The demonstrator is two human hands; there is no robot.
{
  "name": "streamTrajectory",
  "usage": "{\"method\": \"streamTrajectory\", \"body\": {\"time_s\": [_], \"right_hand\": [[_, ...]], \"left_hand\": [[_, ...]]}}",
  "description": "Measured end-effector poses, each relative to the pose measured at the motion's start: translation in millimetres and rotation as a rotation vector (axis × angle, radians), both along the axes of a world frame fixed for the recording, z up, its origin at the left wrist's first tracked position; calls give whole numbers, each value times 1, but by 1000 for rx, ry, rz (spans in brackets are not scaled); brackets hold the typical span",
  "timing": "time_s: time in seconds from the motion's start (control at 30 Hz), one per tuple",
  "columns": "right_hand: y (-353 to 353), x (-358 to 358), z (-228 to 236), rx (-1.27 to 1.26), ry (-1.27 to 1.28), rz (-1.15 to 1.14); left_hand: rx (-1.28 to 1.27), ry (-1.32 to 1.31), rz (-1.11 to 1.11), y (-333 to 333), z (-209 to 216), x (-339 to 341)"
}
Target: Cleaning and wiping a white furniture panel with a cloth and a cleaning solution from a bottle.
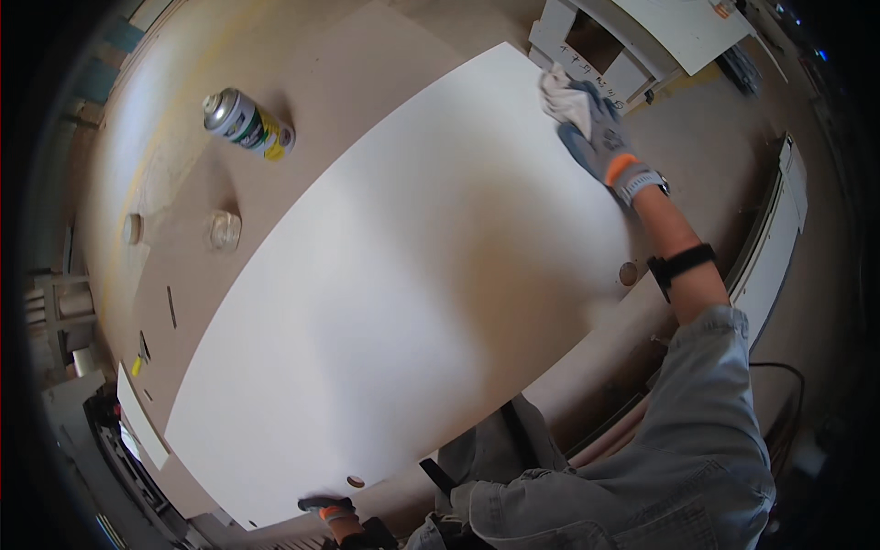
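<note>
A large white panel (367,275) with curved long edges lies flat before me, with a round hole near each end of its near edge. My right hand (600,137), in a grey and blue glove with an orange cuff band, is closed on a crumpled white rag (566,99) at the panel's far right end. My left hand (327,505), gloved in the same way, lies on the near edge at the lower left, beside one hole. Its fingers look stretched out along the panel, though their undersides are hidden.
Beyond the panel, a spray can (247,124) and a clear glass jar (225,230) stand on the brown tabletop (312,87). A round lid-like piece (133,229) and a yellow-handled tool (139,356) are further left. White boards (687,32) sit at the upper right.
</note>
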State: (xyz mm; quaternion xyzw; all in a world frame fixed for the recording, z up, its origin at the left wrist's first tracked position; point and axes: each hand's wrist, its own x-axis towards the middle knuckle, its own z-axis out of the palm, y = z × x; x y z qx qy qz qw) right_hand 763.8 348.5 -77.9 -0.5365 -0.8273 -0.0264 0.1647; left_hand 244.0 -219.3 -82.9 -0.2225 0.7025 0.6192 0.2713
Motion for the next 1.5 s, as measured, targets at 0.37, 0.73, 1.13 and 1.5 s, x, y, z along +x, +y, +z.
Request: {"method": "streamTrajectory", "body": {"time_s": [0.37, 0.73, 1.13, 1.5], "right_hand": [[-172, 53, 19, -219, -213, -157], [-432, -350, 37, -449, 229, 601], [-330, -180, 14, 110, -138, -245], [-417, -449, 31, -188, 32, 452]], "left_hand": [[204, -43, 65, -38, -28, -17], [-220, 193, -463, -64, -62, -37], [325, -554, -465, -107, 38, -55], [98, -372, -406, -248, -6, -2]]}}
